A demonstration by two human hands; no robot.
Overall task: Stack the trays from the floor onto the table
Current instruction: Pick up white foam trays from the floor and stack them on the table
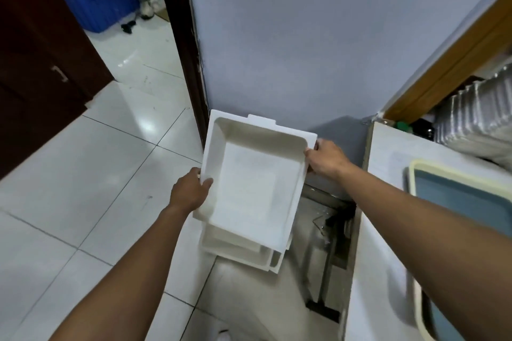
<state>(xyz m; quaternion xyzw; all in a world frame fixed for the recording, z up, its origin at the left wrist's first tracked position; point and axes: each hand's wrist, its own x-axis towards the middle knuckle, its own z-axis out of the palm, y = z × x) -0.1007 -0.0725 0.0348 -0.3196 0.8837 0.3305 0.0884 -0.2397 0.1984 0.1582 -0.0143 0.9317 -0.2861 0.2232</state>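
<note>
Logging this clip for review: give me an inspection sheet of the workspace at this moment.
Surface: white table at right, carrying a blue tray with a cream rim.
Job's things: white tray held over the stack of white trays on the floor.
Clutter: foil containers at the table's far end.
Hands: left hand grips the white tray's left rim; right hand grips its far right corner.
Cables: nothing seen.
Surroundings: tiled floor, grey wall, dark door, blue crate beyond.
</note>
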